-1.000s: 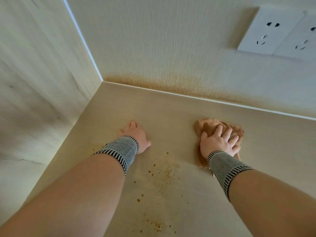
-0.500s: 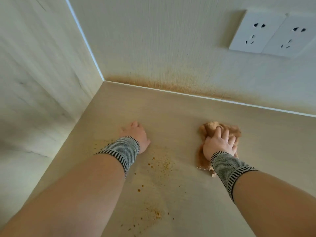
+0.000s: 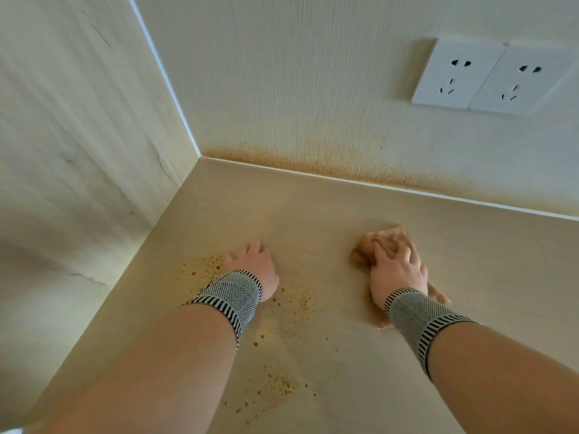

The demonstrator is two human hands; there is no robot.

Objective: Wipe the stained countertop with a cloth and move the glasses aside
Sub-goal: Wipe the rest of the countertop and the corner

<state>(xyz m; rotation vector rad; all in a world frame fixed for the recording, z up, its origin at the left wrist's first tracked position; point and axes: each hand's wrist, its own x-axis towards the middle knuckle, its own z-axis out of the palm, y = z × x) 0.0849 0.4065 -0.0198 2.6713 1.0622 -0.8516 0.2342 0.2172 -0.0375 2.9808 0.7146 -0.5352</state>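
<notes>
My right hand (image 3: pixel 396 269) presses down on a crumpled, brown-stained cloth (image 3: pixel 390 238) on the beige countertop (image 3: pixel 313 214). The cloth sticks out beyond my fingertips and behind my wrist. My left hand (image 3: pixel 257 266) rests palm down on the countertop to the left, fingers spread, holding nothing. Orange-brown stain specks (image 3: pixel 294 303) lie scattered between my two forearms, and more specks (image 3: pixel 208 266) sit just left of my left hand. No glasses are in view. Both wrists wear striped grey bands.
A brown stain band (image 3: pixel 313 166) runs along the foot of the back wall. A white double socket (image 3: pixel 488 78) is mounted on that wall at the upper right. The left side wall (image 3: pixel 78 151) meets the countertop at a corner.
My right hand and the cloth have shifted slightly toward the back wall and to the right. My left hand has stayed planted. The view has tilted so the socket sits lower.
</notes>
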